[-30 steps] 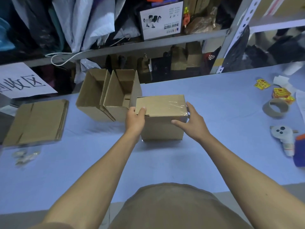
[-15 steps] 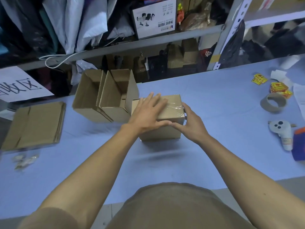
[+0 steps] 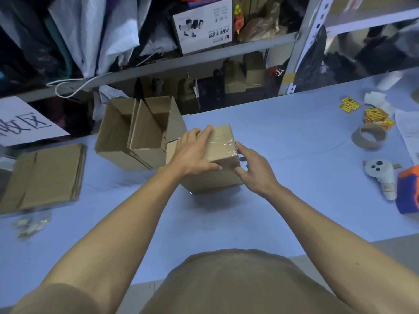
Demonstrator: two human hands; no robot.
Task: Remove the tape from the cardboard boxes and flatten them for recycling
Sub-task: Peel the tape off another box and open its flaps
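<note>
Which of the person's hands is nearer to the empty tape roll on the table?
Right. The right hand is at the taped box's right edge, on the side facing the tape roll. The left hand lies flat on the box top, farther away.

1. I am standing in what looks like a packing or stockroom area, at a long table (image 3: 294,137) covered in pale blue cloth.
2. At the far side, metal shelving (image 3: 204,62) is crammed with bags, garments and a printed product box (image 3: 203,26).
3. Far left of me sit open cardboard boxes (image 3: 136,132), and further left a flattened stack (image 3: 45,175).
4. On the right lie an empty tape core (image 3: 368,138) and yellow sticker labels (image 3: 376,116).
5. A paper sign (image 3: 25,123) with large characters hangs at far left.
</note>
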